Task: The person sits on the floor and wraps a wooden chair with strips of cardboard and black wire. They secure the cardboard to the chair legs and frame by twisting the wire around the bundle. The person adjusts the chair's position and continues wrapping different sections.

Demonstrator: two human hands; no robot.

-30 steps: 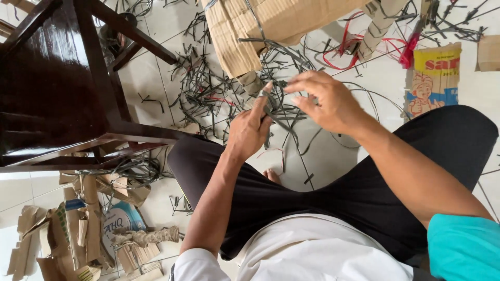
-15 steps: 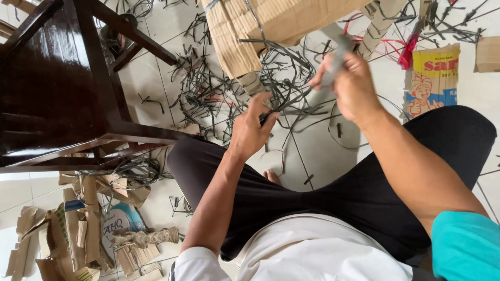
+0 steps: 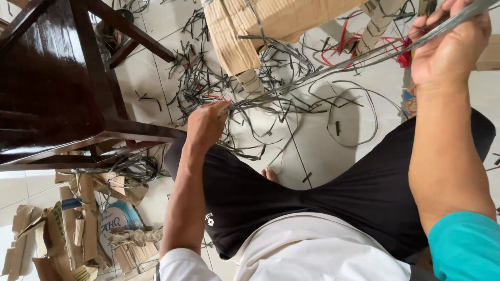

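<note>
Step in hand: a bundle of grey strips (image 3: 333, 67) was being drawn taut between the two hands, so this looked like the straightening or gathering stage of sorting strips out of the tangle.
Left hand (image 3: 207, 125): sat left of centre in the frame, just above the knee; its fingers were pinched together on the lower end of the bundle.
Right hand (image 3: 450, 44): was raised to the upper right corner, fingers curled and pressed around the upper end of the bundle, which ran on past the frame edge.
Bundle: stretched in a straight slanting line from centre-left up to the upper right, clear of the floor.
Loose strips (image 3: 208, 78): lay scattered and knotted on the tiled floor (image 3: 317, 156) across the upper middle, some touching the bundle's lower end.
Cardboard box (image 3: 260, 26): stood at top centre, behind the tangle.
Dark wooden chair (image 3: 57, 78): filled the upper left, beside the left arm.
Torn cardboard scraps (image 3: 78, 229): were piled at lower left.
Next move, as a judgement: it probably called for a firm pinch at the lower end, and an even pull so that snagged strips slid free rather than dragged the heap.
</note>
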